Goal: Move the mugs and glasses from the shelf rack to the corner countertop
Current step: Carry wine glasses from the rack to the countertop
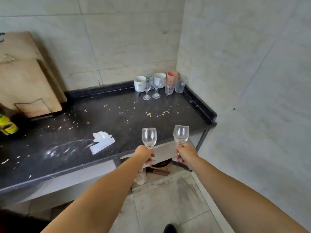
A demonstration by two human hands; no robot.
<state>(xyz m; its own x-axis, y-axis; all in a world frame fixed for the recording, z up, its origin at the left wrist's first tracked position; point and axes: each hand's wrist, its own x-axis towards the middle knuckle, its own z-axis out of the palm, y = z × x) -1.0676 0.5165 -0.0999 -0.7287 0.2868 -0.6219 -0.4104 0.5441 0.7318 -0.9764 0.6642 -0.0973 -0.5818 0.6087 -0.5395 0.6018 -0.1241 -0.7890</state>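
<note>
My left hand (145,154) grips the stem of a clear wine glass (149,137), held upright over the front edge of the black countertop (117,118). My right hand (185,154) holds a second wine glass (181,134) the same way, just past the counter's front right. In the far corner stand two white mugs (139,83) (159,79), a pink cup (172,76), two wine glasses (147,89) (156,88) and clear tumblers (180,84). The shelf rack is out of view.
A crumpled tissue on a white box (102,142) lies near the counter's front. Wooden cutting boards (25,78) lean on the wall at left, with a yellow-green bottle (7,126) beside them. Crumbs dot the counter. Tiled walls meet at the corner.
</note>
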